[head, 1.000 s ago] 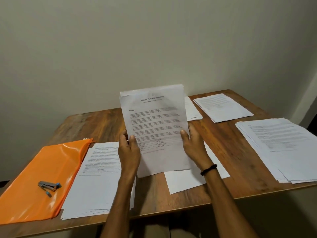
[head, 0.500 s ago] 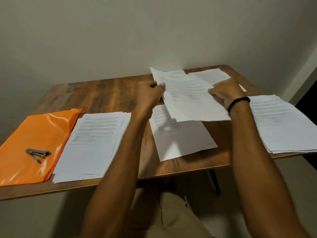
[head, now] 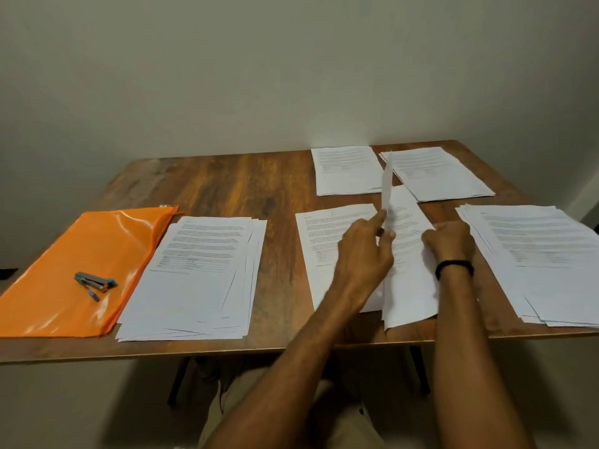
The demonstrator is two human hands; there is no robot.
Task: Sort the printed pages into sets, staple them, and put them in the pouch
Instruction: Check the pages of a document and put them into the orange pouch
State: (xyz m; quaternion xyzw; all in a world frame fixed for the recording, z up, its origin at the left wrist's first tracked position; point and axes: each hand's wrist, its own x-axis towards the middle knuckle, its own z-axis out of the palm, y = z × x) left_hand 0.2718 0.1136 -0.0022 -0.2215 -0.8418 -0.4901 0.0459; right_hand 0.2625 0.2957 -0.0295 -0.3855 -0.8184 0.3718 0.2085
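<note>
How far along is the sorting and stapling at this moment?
Sorting is early. Looks done: two far piles and a middle sheet laid out. In hand: the left hand pinches up one of the held pages, the right hand grips their edge. Left: the left stack and right stack look unsorted; the stapler lies idle on the flat pouch, so stapling and filing remain.

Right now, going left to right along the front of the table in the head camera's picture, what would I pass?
Orange pouch → fanned stack of pages → left hand → held pages → right hand → large stack of pages.
</note>
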